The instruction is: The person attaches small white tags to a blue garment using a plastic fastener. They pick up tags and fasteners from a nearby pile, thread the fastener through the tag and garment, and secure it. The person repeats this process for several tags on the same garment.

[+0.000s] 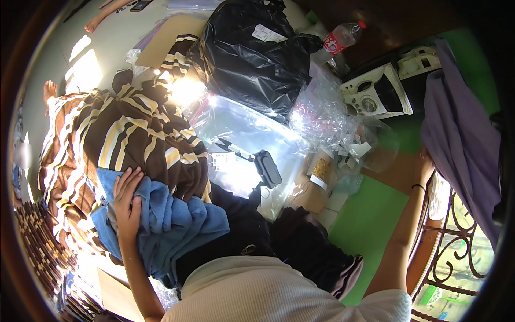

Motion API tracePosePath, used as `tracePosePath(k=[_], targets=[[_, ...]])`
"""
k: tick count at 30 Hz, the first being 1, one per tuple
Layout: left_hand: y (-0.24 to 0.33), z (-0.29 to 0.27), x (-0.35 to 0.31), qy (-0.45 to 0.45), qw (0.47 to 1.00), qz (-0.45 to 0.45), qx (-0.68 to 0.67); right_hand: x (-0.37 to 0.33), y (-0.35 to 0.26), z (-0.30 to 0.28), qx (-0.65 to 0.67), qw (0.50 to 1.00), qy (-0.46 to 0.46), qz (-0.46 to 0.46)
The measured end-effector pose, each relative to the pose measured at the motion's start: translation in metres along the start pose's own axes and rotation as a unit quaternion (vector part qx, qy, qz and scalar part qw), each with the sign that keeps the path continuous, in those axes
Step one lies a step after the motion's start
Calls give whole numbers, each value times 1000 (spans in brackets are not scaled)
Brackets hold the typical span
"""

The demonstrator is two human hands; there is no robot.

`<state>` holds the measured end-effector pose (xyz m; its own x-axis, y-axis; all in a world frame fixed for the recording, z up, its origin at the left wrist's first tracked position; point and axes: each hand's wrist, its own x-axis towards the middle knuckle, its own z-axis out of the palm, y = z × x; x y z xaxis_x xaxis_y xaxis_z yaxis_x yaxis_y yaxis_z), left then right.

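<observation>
Against the striped cloth (134, 137), blue fabric (171, 222) seems steadied by the flat left hand (126, 198), gathering probably called for next; whether the right hand (426, 157) grips cannot be told.

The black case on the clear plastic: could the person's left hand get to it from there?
Probably yes: the left hand rests on the blue cloth, and nothing covers the black case. The striped cloth bunches between them, but the hand could likely pass over it.
</observation>
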<state>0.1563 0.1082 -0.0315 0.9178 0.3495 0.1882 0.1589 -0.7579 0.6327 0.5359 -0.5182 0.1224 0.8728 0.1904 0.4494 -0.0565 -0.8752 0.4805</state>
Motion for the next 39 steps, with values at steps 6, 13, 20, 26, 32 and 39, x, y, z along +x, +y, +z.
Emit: tracePosePath(k=[6, 13, 20, 26, 32, 39], targets=[[1, -1, 0, -10, 1000, -14, 8, -1, 36, 27, 333, 941, 64, -22], [2, -2, -1, -7, 1000, -5, -6, 4, 38, 62, 195, 976, 93, -24], [0, -1, 0, -7, 1000, -5, -5, -14, -22, 51, -88, 984, 140, -68], [0, 0, 1, -3, 1000, -1, -11, -7, -77, -38, 35, 988, 24, -146], [0, 0, 1, -3, 1000, -3, -10, -25, -147, 7, 349, 853, -349, -170], [1, 1, 1, -10, 1000, -13, 19, -36, -162, 94, 374, 844, -359, -133]])
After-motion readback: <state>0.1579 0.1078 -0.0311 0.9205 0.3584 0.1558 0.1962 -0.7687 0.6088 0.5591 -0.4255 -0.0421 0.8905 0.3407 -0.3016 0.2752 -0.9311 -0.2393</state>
